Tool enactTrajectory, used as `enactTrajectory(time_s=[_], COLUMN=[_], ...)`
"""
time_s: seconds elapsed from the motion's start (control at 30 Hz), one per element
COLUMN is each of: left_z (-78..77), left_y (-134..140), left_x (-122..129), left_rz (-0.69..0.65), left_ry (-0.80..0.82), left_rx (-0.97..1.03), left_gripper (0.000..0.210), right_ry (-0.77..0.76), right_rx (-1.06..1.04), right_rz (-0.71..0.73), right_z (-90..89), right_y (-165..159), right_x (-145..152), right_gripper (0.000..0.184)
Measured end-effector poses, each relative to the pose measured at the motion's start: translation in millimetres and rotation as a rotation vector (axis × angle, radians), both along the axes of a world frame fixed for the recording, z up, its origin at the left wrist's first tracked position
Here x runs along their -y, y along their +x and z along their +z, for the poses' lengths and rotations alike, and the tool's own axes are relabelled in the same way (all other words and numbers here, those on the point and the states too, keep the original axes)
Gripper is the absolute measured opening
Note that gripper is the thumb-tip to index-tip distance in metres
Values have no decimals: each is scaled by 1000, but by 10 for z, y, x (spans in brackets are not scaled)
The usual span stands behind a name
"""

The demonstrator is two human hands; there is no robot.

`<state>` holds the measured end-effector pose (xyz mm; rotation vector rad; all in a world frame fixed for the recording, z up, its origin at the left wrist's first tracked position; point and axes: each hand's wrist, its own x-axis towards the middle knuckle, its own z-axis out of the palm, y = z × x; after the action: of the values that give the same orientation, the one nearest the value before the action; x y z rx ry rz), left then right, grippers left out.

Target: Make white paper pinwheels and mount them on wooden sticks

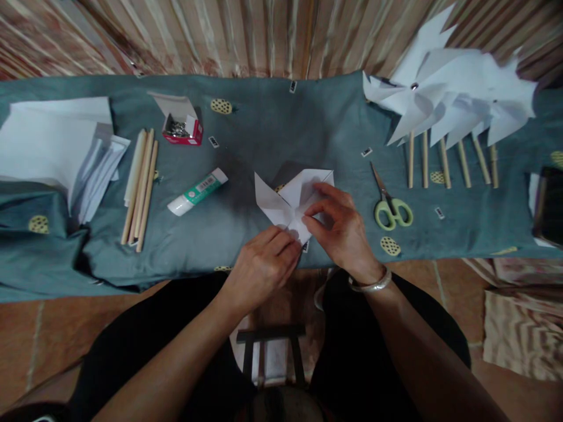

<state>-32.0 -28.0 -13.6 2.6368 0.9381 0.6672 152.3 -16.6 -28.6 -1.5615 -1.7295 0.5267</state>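
Observation:
A white paper pinwheel (272, 202) with folded blades lies at the near edge of the cloth-covered table, between my two hands. The fingers of my left hand (266, 264) are closed on its lower left edge. From the right, the thumb and fingers of my right hand (338, 225) pinch the paper close to its middle. A silver bangle (372, 282) circles my right wrist. To the left lies a green and white glue stick (197, 191). Scissors with green handles (393, 212) rest to the right of my right hand.
Finished pinwheels (440, 88) on wooden sticks lie at the back right. On the left are wooden sticks (143, 193), an open red box of small metal fasteners (182, 126) and white paper sheets (53, 135). A dark device (549, 205) sits at the far right edge.

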Motion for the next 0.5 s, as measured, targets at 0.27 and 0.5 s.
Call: enactTrajectory(time_s=[0.27, 0.5], left_z=[-22, -53], left_y=[-4, -1], left_x=[5, 24], left_rz=[10, 61], left_ry=[-8, -43], left_rx=[34, 101], left_gripper=[12, 20], right_ry=[11, 20], right_rx=[33, 54], right_rz=[-5, -1], right_z=[-24, -27], right_y=[3, 10], right_x=[14, 16], right_gripper=[12, 9])
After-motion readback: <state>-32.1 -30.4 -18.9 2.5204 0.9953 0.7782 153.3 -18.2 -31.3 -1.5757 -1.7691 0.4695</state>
